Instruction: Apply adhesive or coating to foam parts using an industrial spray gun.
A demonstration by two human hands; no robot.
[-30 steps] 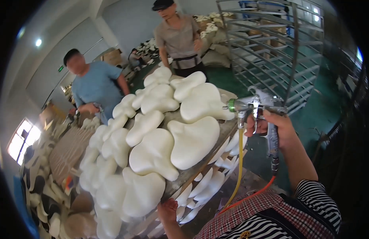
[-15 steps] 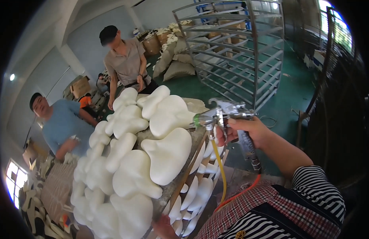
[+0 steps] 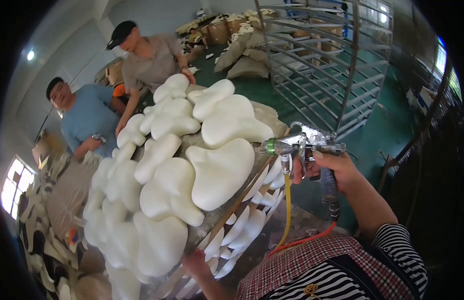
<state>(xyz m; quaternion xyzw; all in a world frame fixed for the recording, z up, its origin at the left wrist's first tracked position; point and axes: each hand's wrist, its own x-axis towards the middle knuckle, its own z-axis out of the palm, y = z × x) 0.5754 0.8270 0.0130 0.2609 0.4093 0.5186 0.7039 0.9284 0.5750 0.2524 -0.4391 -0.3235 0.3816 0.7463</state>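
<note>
Right grip: right hand (image 3: 340, 170) closed round the handle of a metal spray gun (image 3: 317, 147); fingers at the trigger, can't tell how far it's pulled.
Gun line: body roughly level, green-ringed nozzle (image 3: 271, 146) facing 9 o'clock.
Hoses: yellow hose (image 3: 287, 205) drops toward 6 from the gun's front; orange hose (image 3: 312, 237) leaves the handle base toward 7.
Key relation: nearest white lobed piece (image 3: 234, 121) lies at 9 to 10 o'clock from the right grip, its tapered end pointing about 4, close to the nozzle; long axis roughly 10 to 4. Right hand nearer.
Next piece: rounded white piece (image 3: 224, 172) at 8 from the nozzle, long axis about 1 to 7.
Left grip: left hand (image 3: 196, 262) low at 6, by the near edge of the board (image 3: 266, 115); blurred, can't tell if it grips.
Under board: more white pieces (image 3: 249, 227).
Far side: blue-shirted person (image 3: 94, 117) at 10, tan-shirted person (image 3: 154, 62) at 11.
Back: metal rack (image 3: 351, 60) at 1.
</note>
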